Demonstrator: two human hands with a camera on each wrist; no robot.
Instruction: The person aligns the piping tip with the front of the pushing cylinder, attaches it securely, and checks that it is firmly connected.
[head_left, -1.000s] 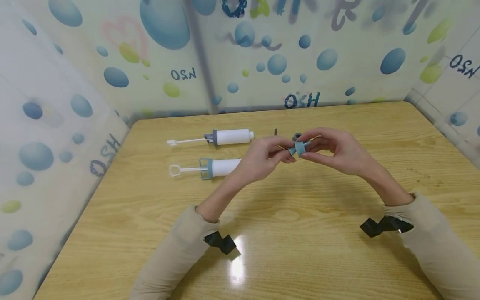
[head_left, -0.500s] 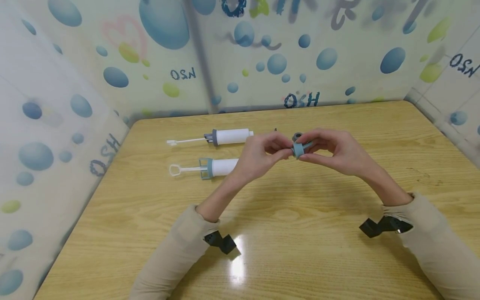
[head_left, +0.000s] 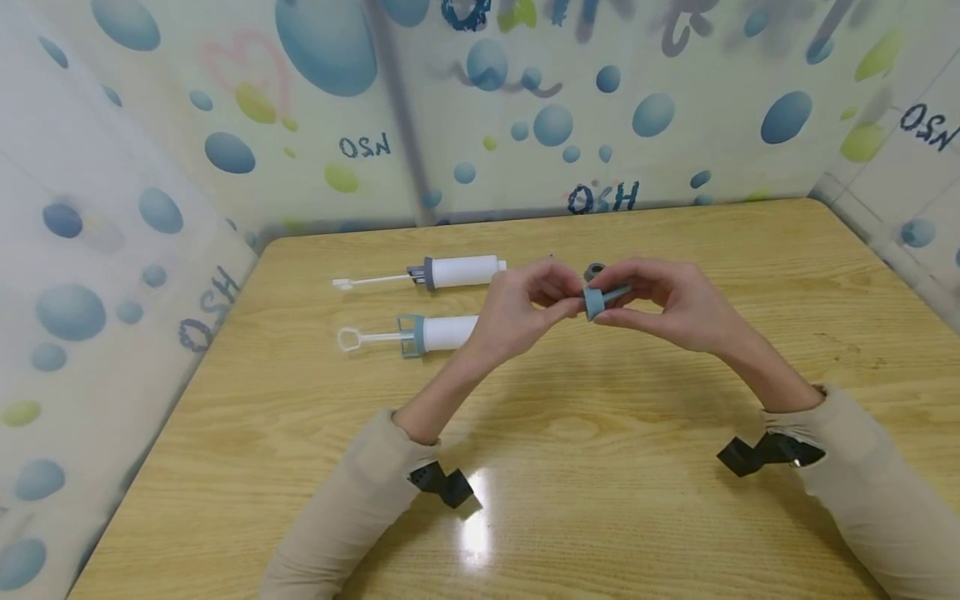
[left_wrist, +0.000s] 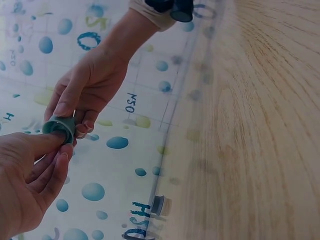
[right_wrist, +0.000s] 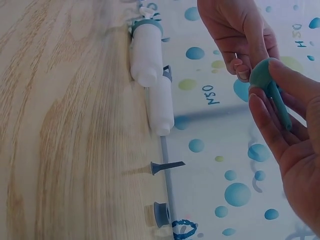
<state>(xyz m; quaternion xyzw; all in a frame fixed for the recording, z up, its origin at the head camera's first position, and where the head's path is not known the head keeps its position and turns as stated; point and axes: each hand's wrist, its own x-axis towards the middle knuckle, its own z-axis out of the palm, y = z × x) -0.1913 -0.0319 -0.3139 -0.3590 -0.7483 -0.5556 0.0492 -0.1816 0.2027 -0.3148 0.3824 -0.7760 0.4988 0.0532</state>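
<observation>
Above the table my right hand [head_left: 667,307] pinches a teal ring-shaped screw cap [head_left: 594,304] between thumb and fingers. A thin teal nozzle [right_wrist: 281,107] sticks out of the cap toward the right palm, as the right wrist view shows. My left hand [head_left: 517,308] meets the cap's open side. In the left wrist view, a left fingertip reaches into the hollow of the cap [left_wrist: 59,129], where the nozzle's wide end sits hidden, and other fingers curl close under its rim.
Two white syringe-like tubes with plungers lie at the left: one has a grey collar [head_left: 429,274], the other a teal collar [head_left: 412,337], partly behind the left arm. Behind the hands stand a dark grey ring cap [head_left: 594,272] and a dark grey nozzle [right_wrist: 167,166].
The teal nozzle's flared end, visible left of the cap a second ago, has gone into it. More of the stem now shows on the right side. The cap has tilted slightly.
</observation>
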